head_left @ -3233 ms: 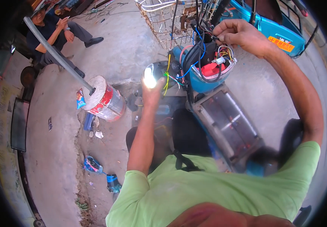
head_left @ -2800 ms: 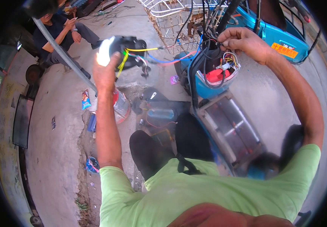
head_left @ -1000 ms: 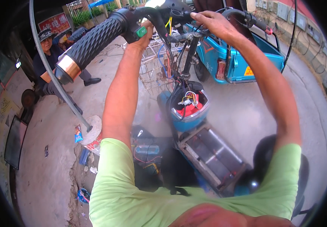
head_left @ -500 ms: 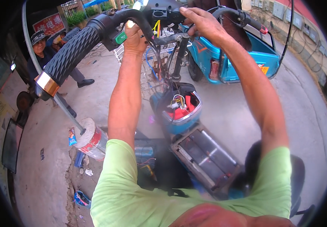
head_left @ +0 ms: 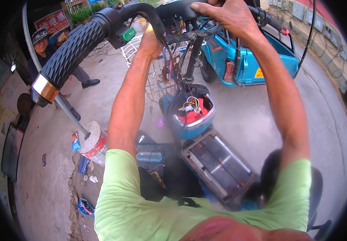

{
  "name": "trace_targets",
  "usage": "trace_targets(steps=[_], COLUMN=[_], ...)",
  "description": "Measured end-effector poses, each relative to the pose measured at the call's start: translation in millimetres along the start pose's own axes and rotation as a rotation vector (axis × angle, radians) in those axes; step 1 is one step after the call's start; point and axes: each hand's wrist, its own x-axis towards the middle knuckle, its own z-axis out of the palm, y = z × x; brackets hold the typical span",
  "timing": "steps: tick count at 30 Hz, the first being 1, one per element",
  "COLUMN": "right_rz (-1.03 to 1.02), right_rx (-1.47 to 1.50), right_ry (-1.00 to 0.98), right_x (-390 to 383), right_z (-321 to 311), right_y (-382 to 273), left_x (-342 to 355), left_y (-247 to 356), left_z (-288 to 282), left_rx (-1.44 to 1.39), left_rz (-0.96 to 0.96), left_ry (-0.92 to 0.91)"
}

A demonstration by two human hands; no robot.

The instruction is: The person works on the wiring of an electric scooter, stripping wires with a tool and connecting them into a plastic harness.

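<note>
My right hand [head_left: 235,20] grips a black headlamp housing [head_left: 175,12] at the top centre, thumb on its upper face. My left hand [head_left: 151,42] is closed just under it, behind the bend of the black handlebar [head_left: 69,52]; what its fingers hold is hidden. A green switch [head_left: 128,34] sits by the ridged grip. Loose wires hang along the stem [head_left: 189,68] down to the scooter's open blue front body [head_left: 189,124], which has red parts and white connectors inside. A battery tray with clear cover [head_left: 215,162] lies below.
A blue cargo tricycle [head_left: 247,70] stands at the upper right, a white wire basket [head_left: 157,80] beyond the stem. A seated person [head_left: 42,52] is at the left, behind a metal pole [head_left: 67,106] set in a concrete-filled drum [head_left: 95,142]. A blue snack bag [head_left: 75,142] lies beside it.
The housing has risen from low left to the handlebar. My right hand left the wires and now grips it. In the last half second that hand moved slightly up and right.
</note>
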Motion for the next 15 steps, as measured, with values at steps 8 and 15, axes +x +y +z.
trace_targets(steps=[8,15], right_rz=[-0.137,-0.103], right_rx=[-0.171,-0.260], right_ry=[-0.133,-0.112], right_x=[16.5,12.4], right_z=[-0.4,4.0], right_y=[35.4,25.2], left_x=[17.9,30.3], left_y=[-17.1,-29.3], left_z=[-4.4,-18.1], left_rx=[-0.049,-0.083], left_rz=[-0.140,-0.203], left_ry=[-0.062,-0.047])
